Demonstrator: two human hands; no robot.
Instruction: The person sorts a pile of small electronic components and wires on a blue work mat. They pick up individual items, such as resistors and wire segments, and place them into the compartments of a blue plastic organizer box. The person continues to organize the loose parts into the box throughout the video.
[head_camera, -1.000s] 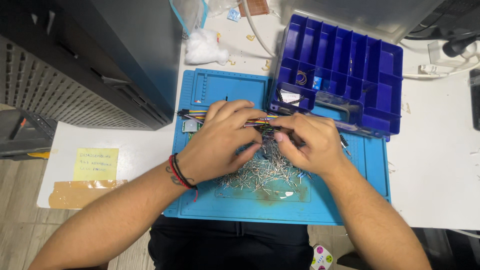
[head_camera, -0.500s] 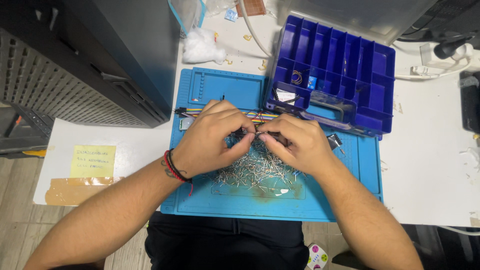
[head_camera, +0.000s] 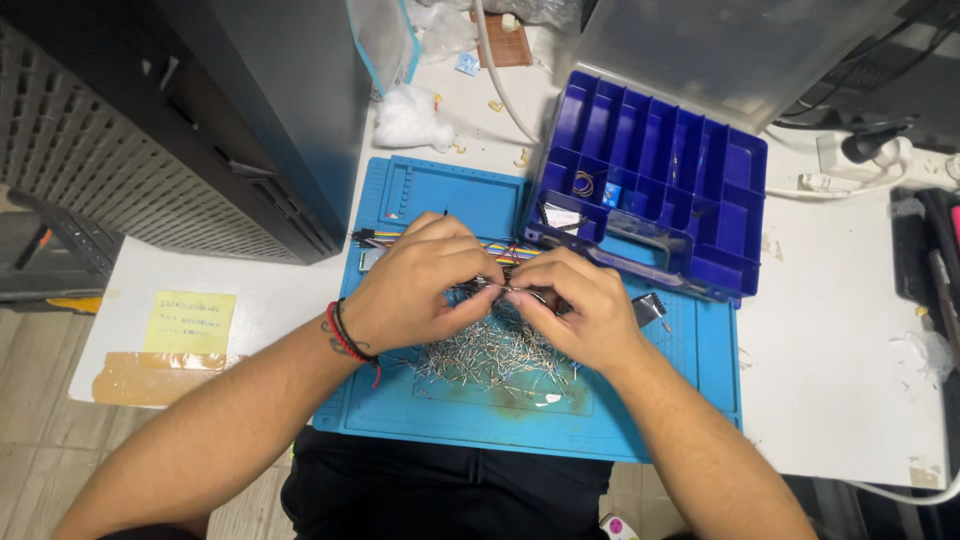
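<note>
Fingertips of the left hand (head_camera: 420, 285) and right hand (head_camera: 575, 305) pinch narrowly together on a small dark wire piece (head_camera: 500, 288), raised just above the pile of metal pins (head_camera: 490, 355). The pile lies on the blue work mat (head_camera: 440, 185), which keeps loose pins together. The blue compartment box (head_camera: 680, 180) sits close beyond the hands, within reach.

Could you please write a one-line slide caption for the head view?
Both hands, left hand and right hand, pinch small metal pins above a blue work mat.

Beyond my blue mat (head_camera: 450, 190) sits a purple compartment box (head_camera: 690, 190) — cotton wad (head_camera: 405, 115) behind, yellow sticky note (head_camera: 190, 322) and dark case (head_camera: 230, 110) left.
</note>
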